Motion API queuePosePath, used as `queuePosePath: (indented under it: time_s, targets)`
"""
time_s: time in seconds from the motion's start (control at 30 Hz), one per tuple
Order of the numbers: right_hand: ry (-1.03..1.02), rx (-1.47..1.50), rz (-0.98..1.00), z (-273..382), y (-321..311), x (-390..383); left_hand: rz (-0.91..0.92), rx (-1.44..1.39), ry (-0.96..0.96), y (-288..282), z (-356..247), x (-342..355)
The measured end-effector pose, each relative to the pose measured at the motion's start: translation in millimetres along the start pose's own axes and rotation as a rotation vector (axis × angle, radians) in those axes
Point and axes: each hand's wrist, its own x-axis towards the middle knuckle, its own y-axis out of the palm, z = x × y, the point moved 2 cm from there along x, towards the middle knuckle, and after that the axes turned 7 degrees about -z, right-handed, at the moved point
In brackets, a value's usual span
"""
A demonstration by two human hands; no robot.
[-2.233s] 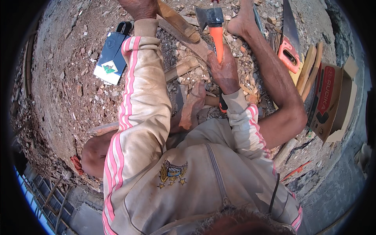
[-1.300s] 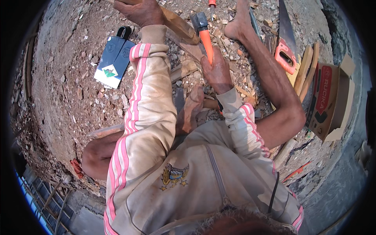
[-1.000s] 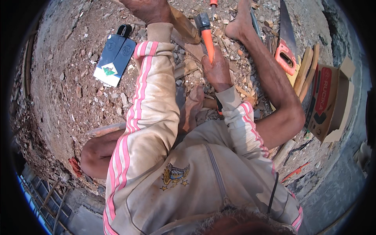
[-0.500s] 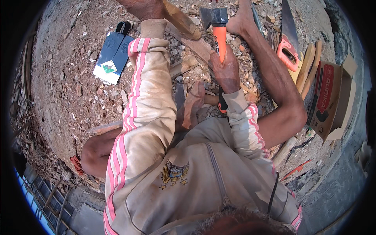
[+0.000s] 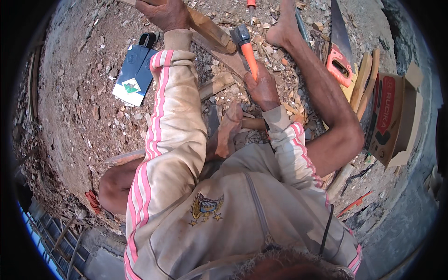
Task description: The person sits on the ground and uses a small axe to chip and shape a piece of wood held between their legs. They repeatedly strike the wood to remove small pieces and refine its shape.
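Observation:
At the top of the view my left hand (image 5: 169, 15) is closed around a piece of wood (image 5: 210, 31), which slants down to the right. My right hand (image 5: 263, 88) grips the orange handle of a hatchet (image 5: 248, 58). Its dark head (image 5: 241, 35) is close beside the lower end of the wood; whether they touch I cannot tell. Beneath lies a wider wooden plank (image 5: 228, 59) on the rubble.
On the right lie a handsaw (image 5: 339, 65) with a red-orange handle, wooden strips (image 5: 365, 84) and an open cardboard box (image 5: 394, 119). A dark blue folder-like item (image 5: 134, 70) rests at left. A screwdriver-like tool (image 5: 251, 7) is at the top. My bare foot (image 5: 276, 35) is near the hatchet.
The hatchet has swung down and left, toward the wood's end, with its head turned. My left hand and the wood have shifted slightly left.

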Motion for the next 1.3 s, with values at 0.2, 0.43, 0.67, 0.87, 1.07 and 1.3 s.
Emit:
queuePosePath:
  time_s: [0.2, 0.43, 0.67, 0.87, 1.07, 1.3]
  targets:
    - [0.126, 0.207, -0.028, 23.8, -16.8, 1.9, 0.080, 0.065, -0.202, -12.7, -4.6, 2.0]
    - [0.091, 0.132, 0.003, 22.0, -16.0, -5.6, 0.058, 0.007, -0.208, -12.7, 1.5, -5.7]
    - [0.110, 0.068, 0.045, -8.6, -1.7, -8.5, 0.022, 0.045, -0.004, -2.5, 10.1, 2.6]
    - [0.080, 0.162, -0.024, 17.1, -15.2, -2.9, 0.108, -0.078, -0.317, -16.1, 0.7, 4.5]
    - [0.097, 0.185, 0.023, 22.6, -16.9, 0.2, 0.101, -0.116, -0.173, -8.1, 3.3, 5.0]
    - [0.068, 0.128, 0.002, -2.7, -1.4, -9.8, 0.073, -0.163, -0.136, -4.3, -9.2, 3.2]
